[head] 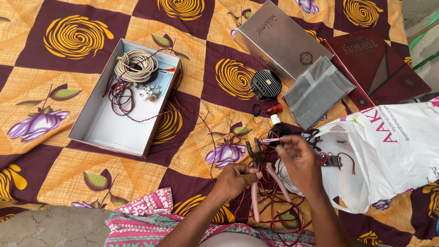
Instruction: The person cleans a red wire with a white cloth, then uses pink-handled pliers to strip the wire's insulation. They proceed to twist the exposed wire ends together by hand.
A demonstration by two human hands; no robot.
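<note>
Both forearms enter from the bottom edge and meet over a tangle of red and black wires [279, 215] lying on a patterned bedsheet [59, 82] of orange and maroon squares. Left hand [235, 179] — knuckles up, wrist bent slightly inward, fingers curled closed around the pink handles of a pair of pliers [258, 176]; the dark jaws point away from the person, the handles trail back toward the body. Right hand [299, 162] — raised just above the pliers, blurred; fingers look loosely bent and partly spread, fingertips near the plier head and a thin wire, but whether they pinch anything I cannot tell. Just right of that hand lies a white plastic bag [388, 155] with pink print, mouth open toward the hands, small parts and wire at its opening. Beyond the hands: a round black ribbed part [265, 84], a small red cap [274, 109], a grey folded pouch [318, 91]. Top centre, a silver rectangular box [279, 39] lying tilted; to its right a maroon flat box [379, 64] with gold lettering. Far left, an open white cardboard box [107, 126] holds a coil of pale cord [136, 65], red-black wire and a small white connector.
</note>
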